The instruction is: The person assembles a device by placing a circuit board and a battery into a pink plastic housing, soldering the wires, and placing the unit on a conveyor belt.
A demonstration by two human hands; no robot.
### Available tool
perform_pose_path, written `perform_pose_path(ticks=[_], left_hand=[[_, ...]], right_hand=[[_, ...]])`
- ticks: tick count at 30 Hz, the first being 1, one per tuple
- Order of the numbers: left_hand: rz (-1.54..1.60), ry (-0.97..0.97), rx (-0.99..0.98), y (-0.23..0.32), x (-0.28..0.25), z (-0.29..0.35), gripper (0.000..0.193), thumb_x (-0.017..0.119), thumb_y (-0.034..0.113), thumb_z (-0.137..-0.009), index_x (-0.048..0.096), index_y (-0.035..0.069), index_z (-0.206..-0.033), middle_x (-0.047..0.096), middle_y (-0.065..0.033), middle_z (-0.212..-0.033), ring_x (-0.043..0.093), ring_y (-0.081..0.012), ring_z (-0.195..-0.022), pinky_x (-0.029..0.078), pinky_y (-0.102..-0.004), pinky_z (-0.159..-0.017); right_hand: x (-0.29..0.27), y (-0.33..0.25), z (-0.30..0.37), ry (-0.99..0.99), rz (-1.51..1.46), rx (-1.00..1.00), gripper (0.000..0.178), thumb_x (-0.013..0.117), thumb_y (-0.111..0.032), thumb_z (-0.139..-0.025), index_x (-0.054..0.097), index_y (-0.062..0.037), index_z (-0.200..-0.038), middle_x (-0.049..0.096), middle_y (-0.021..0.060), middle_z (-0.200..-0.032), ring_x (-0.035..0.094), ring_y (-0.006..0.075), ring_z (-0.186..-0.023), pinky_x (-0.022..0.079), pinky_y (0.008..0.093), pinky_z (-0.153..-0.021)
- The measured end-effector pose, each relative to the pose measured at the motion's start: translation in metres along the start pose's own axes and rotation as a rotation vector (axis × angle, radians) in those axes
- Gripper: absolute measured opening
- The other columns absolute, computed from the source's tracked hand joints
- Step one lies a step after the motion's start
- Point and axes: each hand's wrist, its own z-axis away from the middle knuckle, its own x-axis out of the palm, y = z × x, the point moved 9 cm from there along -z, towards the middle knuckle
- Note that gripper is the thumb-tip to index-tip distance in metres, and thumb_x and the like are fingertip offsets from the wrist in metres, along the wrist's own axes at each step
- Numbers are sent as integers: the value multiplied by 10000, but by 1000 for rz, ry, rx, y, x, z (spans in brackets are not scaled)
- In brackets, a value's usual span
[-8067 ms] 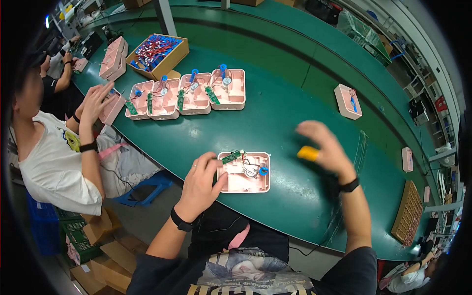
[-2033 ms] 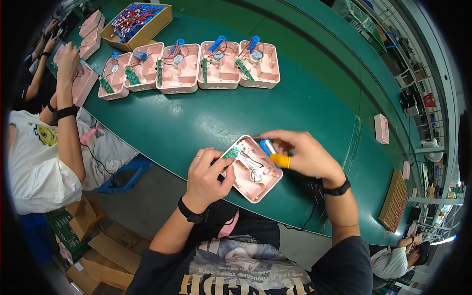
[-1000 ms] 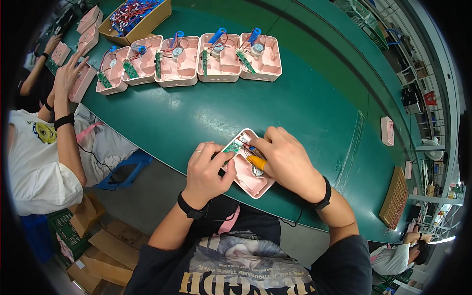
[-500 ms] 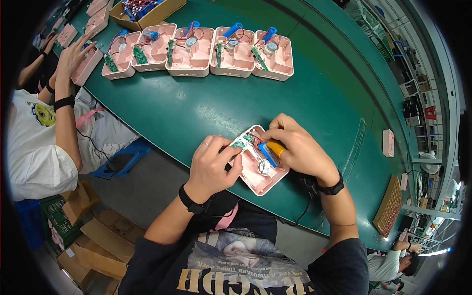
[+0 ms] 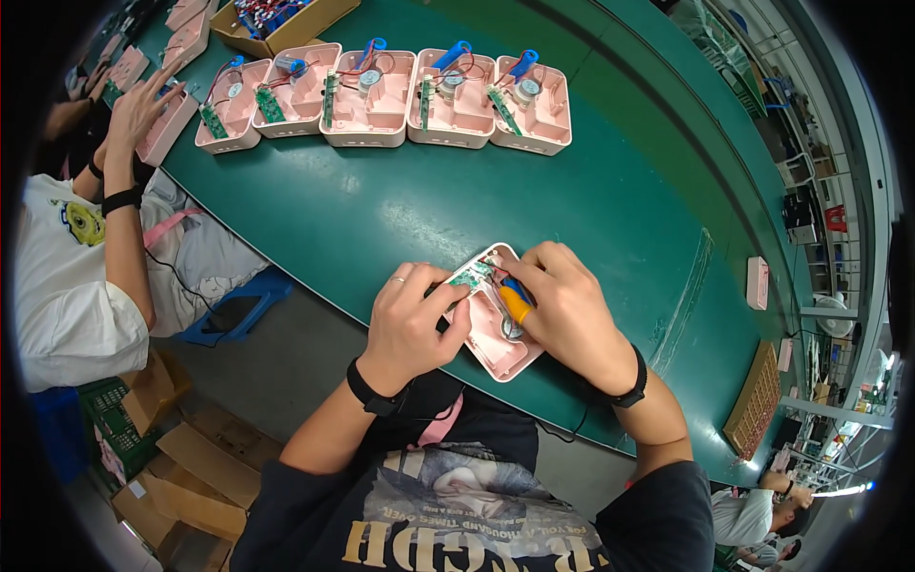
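A pink plastic case [image 5: 502, 367] lies open and tilted near the table's front edge. My left hand [image 5: 410, 310] grips its left wall, with the index fingertip at a green circuit board [image 5: 469, 278] in the upper corner. My right hand [image 5: 572, 305] reaches over the right wall, its fingers closed inside near the thin wires; what they pinch is hidden. An orange cover, seemingly a finger cot [image 5: 516, 304], shows at my right thumb. Beneath that hand a blue cylindrical cell [image 5: 515, 286] is mostly covered, as is a round silver part [image 5: 512, 329].
Several pink cases [image 5: 366, 129] with boards, wires and blue cells stand in a row across the green table [image 5: 400, 205]. Behind them is a cardboard box [image 5: 295, 33] of blue cells. A co-worker's hand [image 5: 138, 110] works at far left. A slotted tray [image 5: 751, 400] lies at right.
My right hand has moved left and further over the case, covering most of the blue cell and part of the round silver part. My left hand stays where it was.
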Motion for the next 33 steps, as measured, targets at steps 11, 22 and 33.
perform_pose_path(ticks=[11, 22, 33], left_hand=[[7, 15, -8, -2, -5, -1, 116, 794, 79, -836, 774, 42, -943, 684, -99, -957, 668, -300, -846, 547, -404, -716], [9, -40, -41, -1, -4, 3, 140, 767, 48, -843, 787, 19, -978, 688, -122, -1006, 666, -334, -917, 549, -423, -791], [91, -111, -178, -5, -49, -64, 276, 744, 64, -925, 747, 13, -1197, 708, -145, -1061, 694, -277, -940, 555, -392, -866]], right_hand=[[-9, -21, 25, -33, 81, -150, 526, 822, -29, -818, 726, -47, -1335, 779, 93, -1108, 709, 314, -1126, 522, 456, -947], [-13, -17, 82, 20, -67, -51, 557, 887, -202, -823, 710, -118, -1344, 700, 205, -1367, 555, 459, -1433, 496, 594, -1058], [-16, 11, 98, 10, -51, 33, 270, 826, -120, -883, 756, -93, -1143, 760, 157, -1224, 777, 345, -985, 632, 411, -821]])
